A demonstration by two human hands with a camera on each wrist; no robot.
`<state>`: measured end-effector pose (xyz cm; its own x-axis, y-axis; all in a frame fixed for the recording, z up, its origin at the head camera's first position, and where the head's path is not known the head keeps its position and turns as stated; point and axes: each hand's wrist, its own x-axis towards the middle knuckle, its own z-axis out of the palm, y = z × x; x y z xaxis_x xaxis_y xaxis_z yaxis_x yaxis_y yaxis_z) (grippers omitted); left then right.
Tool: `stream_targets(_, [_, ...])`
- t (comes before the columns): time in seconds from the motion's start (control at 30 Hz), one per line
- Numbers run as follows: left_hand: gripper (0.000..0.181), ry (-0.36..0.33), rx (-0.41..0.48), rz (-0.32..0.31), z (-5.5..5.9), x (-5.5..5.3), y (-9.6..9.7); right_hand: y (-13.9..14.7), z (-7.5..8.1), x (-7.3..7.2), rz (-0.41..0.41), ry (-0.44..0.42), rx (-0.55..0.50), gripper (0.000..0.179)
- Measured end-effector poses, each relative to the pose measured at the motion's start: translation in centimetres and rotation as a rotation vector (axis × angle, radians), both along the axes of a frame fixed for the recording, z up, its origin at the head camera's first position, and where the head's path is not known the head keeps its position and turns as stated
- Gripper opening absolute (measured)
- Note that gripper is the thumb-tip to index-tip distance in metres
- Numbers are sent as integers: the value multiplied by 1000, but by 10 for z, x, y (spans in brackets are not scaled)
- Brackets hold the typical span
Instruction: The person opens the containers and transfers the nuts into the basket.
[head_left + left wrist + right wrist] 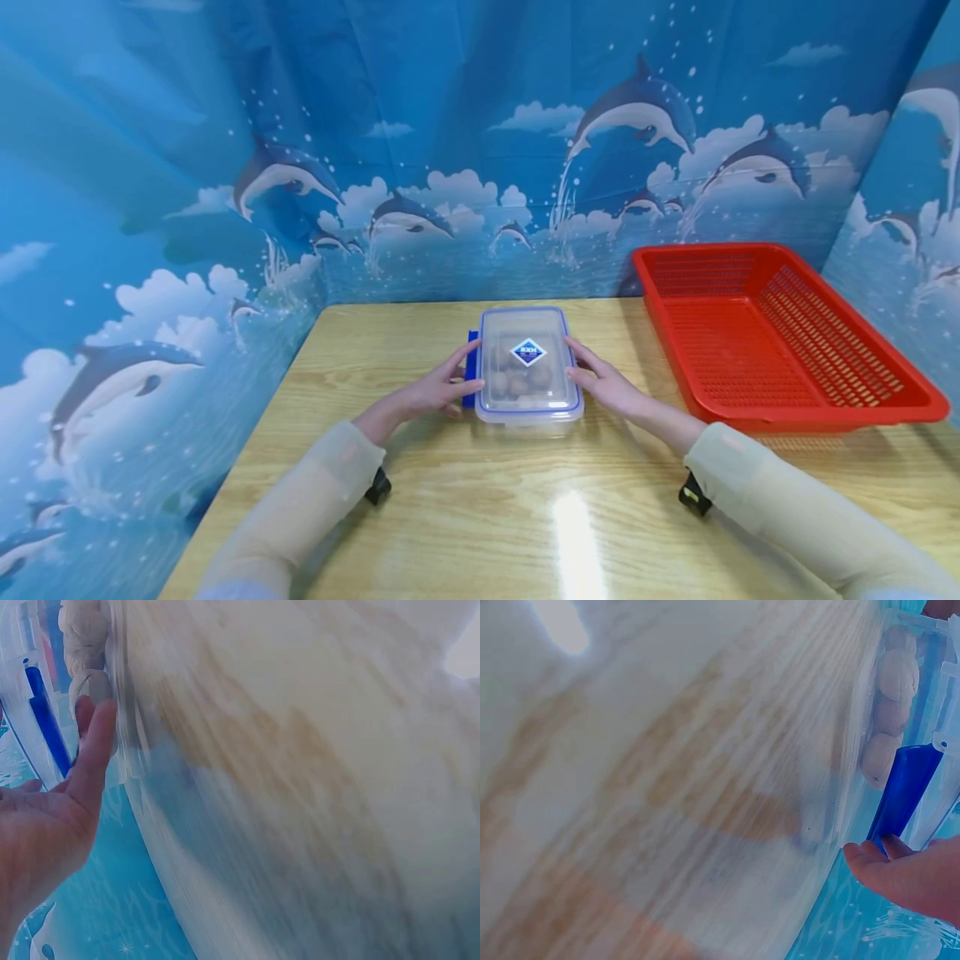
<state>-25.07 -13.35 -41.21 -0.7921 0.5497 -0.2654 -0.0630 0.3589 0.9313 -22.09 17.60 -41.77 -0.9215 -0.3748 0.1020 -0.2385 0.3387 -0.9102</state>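
A clear plastic food box point(525, 367) stands on the table, its see-through lid point(517, 325) trimmed in blue and bearing a diamond-shaped label. Through the walls show several round tan things that look like walnuts point(896, 675). On the left side a blue clip point(472, 367) sticks out past the lid. My left hand point(435, 390) touches that side, thumb and a finger extended at the lid's edge. At the opposite side my right hand point(611, 387) rests its fingertips on the rim. In the right wrist view these fingers meet the end of another blue clip point(906, 787).
To the right, a large red slotted plastic basket point(765, 417) stands near the right arm. The wood-grain table point(465, 525) ends at a blue dolphin-print backdrop point(480, 125) behind and at the sides. Both wrists wear small black devices point(693, 494).
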Motion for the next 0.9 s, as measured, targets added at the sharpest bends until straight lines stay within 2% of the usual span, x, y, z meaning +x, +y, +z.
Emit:
stream_targets(0.1, [77,20,-41,25,-1,0,-1,0,1,0,-11,1,0,58])
stream_targets(0.37, [79,65,-60,18,-3,-1,-2,0,4,0,-43,-6,26,61])
stream_targets(0.73, [80,62,-61,36,-1,1,-1,1,5,-1,-56,-43,77,63])
stream_targets(0.9, [79,62,-53,42,-1,2,-1,0,5,-1,-62,-44,67,63])
